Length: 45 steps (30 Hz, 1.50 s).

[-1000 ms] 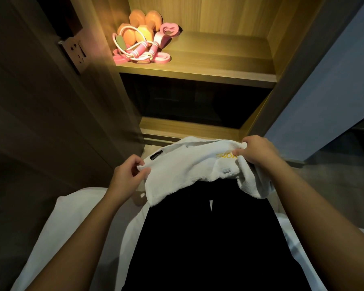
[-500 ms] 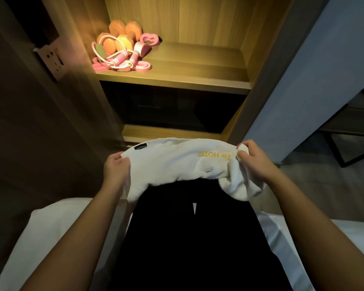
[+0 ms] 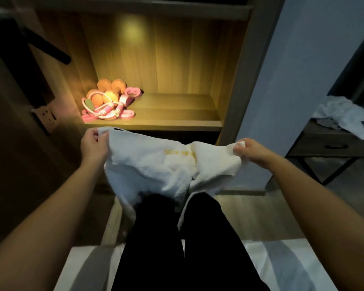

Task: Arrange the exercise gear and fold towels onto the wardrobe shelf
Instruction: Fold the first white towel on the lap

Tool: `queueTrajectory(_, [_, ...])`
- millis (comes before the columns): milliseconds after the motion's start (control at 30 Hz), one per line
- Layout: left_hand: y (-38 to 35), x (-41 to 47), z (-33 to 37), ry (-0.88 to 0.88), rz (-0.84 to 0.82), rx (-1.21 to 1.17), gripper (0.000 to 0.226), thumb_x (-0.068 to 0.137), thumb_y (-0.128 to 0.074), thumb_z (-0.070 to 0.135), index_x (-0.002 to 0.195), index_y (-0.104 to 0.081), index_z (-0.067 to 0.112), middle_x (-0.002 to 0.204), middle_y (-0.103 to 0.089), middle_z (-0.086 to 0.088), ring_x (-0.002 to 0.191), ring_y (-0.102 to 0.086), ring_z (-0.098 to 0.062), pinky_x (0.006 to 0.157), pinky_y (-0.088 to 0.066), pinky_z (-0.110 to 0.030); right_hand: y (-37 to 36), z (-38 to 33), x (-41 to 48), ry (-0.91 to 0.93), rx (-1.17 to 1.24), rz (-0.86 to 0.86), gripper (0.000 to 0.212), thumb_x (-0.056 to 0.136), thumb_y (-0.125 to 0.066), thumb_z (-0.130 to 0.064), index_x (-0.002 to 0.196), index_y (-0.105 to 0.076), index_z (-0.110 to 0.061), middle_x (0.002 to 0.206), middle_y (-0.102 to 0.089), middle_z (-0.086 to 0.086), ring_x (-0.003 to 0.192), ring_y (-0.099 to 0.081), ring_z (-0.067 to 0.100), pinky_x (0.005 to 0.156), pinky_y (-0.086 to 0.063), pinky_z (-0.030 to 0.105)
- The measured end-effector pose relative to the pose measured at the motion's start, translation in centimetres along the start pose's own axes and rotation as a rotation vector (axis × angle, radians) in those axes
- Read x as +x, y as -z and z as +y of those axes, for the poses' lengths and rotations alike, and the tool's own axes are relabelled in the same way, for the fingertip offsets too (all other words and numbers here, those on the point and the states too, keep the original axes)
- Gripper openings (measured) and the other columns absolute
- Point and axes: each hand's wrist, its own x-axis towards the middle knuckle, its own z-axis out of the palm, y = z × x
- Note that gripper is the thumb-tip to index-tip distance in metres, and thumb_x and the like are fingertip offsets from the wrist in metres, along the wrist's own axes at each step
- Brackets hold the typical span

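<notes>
a: entry one, the towel?
b: white towel (image 3: 156,164), yellow lettering (image 3: 177,152) stitched near its top edge. from my seat i see it held up and spread in front of the wardrobe, just below the front lip of the lit shelf (image 3: 177,114). its lower part hangs bunched over the black trousers (image 3: 177,238).

a: entry two, the hands?
b: left hand (image 3: 94,143), fingers curled, gripping the towel's top left corner. right hand (image 3: 252,151), pinching the top right corner between thumb and fingers. the two are well apart, with the cloth stretched between them.

a: entry three, the gear?
b: all at the left end of the wooden shelf. orange dumbbells (image 3: 111,87) at the back. a pink skipping rope (image 3: 111,108) coiled in front, touching them. a pink heart-shaped piece (image 3: 132,92) just to their right.

a: remaining stock?
b: a second towel (image 3: 343,114), crumpled on a dark table (image 3: 324,141) with a drawer, far right, one corner hanging over the front edge. white bed (image 3: 282,259) along the bottom. a wall socket (image 3: 45,116) on the left panel.
</notes>
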Motion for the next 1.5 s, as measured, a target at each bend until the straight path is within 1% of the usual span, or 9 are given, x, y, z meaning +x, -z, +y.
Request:
queueTrajectory(167, [3.2, 5.4, 4.1, -0.018, 0.171, -0.025, 0.018, 0.096, -0.054, 0.021, 0.111, -0.057, 0.014, 0.102, -0.054, -0.005, 0.094, -0.051, -0.019, 0.080, -0.041, -0.029, 5.3, -1.0, 1.3, -0.037, -0.032, 0.174, 0.026, 0.094, -0.060, -0.011, 0.115, -0.063, 0.004, 0.109, -0.062, 0.019, 0.099, -0.058, 0.031, 0.085, -0.046, 0.039])
queueTrajectory(233, [5.1, 7.4, 4.9, 0.005, 0.244, -0.007, 0.028, 0.095, -0.051, 0.019, 0.119, -0.058, 0.004, 0.102, -0.053, -0.007, 0.095, -0.050, -0.019, 0.081, -0.040, -0.029, 7.9, -0.5, 1.2, -0.099, -0.072, 0.291, 0.032, 0.092, -0.065, -0.015, 0.115, -0.062, 0.007, 0.115, -0.062, 0.024, 0.104, -0.058, 0.036, 0.088, -0.046, 0.042])
queueTrajectory(333, [6.5, 8.9, 5.4, 0.049, 0.271, -0.021, 0.034, 0.096, -0.051, 0.020, 0.125, -0.055, 0.004, 0.111, -0.055, -0.010, 0.101, -0.052, -0.023, 0.087, -0.042, -0.031, 10.1, 0.3, 1.0, -0.144, -0.086, 0.411, 0.045, 0.088, -0.071, -0.022, 0.119, -0.060, 0.010, 0.119, -0.060, 0.024, 0.109, -0.057, 0.039, 0.085, -0.043, 0.040])
queueTrajectory(533, [5.4, 7.8, 6.1, 0.101, 0.312, -0.047, 0.031, 0.100, -0.048, 0.018, 0.127, -0.052, 0.004, 0.133, -0.053, -0.020, 0.118, -0.052, -0.032, 0.096, -0.040, -0.030, 9.4, -0.3, 1.6, -0.082, -0.048, 0.572, 0.028, 0.089, -0.068, -0.021, 0.088, -0.050, 0.001, 0.090, -0.050, 0.017, 0.084, -0.050, 0.031, 0.070, -0.034, 0.034])
queueTrajectory(767, [5.6, 8.3, 5.2, 0.108, 0.317, -0.037, 0.028, 0.098, -0.049, 0.018, 0.122, -0.053, 0.005, 0.129, -0.055, -0.018, 0.113, -0.053, -0.031, 0.096, -0.041, -0.034, 9.9, -1.0, 2.7, -0.023, -0.038, 0.590, 0.027, 0.087, -0.070, -0.019, 0.089, -0.049, -0.003, 0.086, -0.050, 0.014, 0.078, -0.046, 0.025, 0.066, -0.034, 0.034])
queueTrajectory(933, [6.5, 9.2, 5.3, 0.075, 0.307, -0.034, 0.026, 0.099, -0.050, 0.020, 0.123, -0.052, 0.010, 0.122, -0.055, -0.014, 0.100, -0.049, -0.023, 0.087, -0.040, -0.034, 10.6, -2.4, 3.4, 0.005, -0.058, 0.592, 0.025, 0.085, -0.071, -0.021, 0.086, -0.054, -0.001, 0.079, -0.052, 0.011, 0.075, -0.048, 0.024, 0.066, -0.038, 0.034])
queueTrajectory(1133, [8.3, 11.9, 9.3, -0.045, 0.330, -0.073, 0.011, 0.099, -0.050, 0.023, 0.109, -0.050, 0.020, 0.105, -0.049, -0.004, 0.097, -0.047, -0.023, 0.084, -0.038, -0.034, 13.3, -6.7, 4.8, 0.056, -0.026, 0.712, 0.038, 0.083, -0.071, -0.026, 0.063, -0.045, -0.008, 0.062, -0.040, 0.007, 0.060, -0.038, 0.019, 0.056, -0.029, 0.034])
queueTrajectory(1300, [9.7, 13.5, 14.2, -0.095, 0.333, -0.104, 0.011, 0.099, -0.046, 0.027, 0.108, -0.047, 0.021, 0.104, -0.050, -0.008, 0.094, -0.049, -0.023, 0.086, -0.043, -0.043, 16.1, -10.6, 5.2, 0.111, 0.150, 0.826, 0.031, 0.089, -0.068, -0.027, 0.083, -0.063, 0.003, 0.075, -0.056, 0.012, 0.075, -0.050, 0.021, 0.067, -0.035, 0.031])
queueTrajectory(1500, [9.7, 13.5, 19.8, -0.218, 0.370, -0.160, 0.004, 0.102, -0.040, 0.024, 0.103, -0.038, 0.020, 0.110, -0.052, -0.013, 0.098, -0.051, -0.026, 0.088, -0.040, -0.042, 16.6, -14.3, 4.6, 0.163, 0.224, 0.924, 0.026, 0.099, -0.051, -0.026, 0.090, -0.056, -0.002, 0.094, -0.058, 0.020, 0.091, -0.056, 0.034, 0.077, -0.038, 0.036])
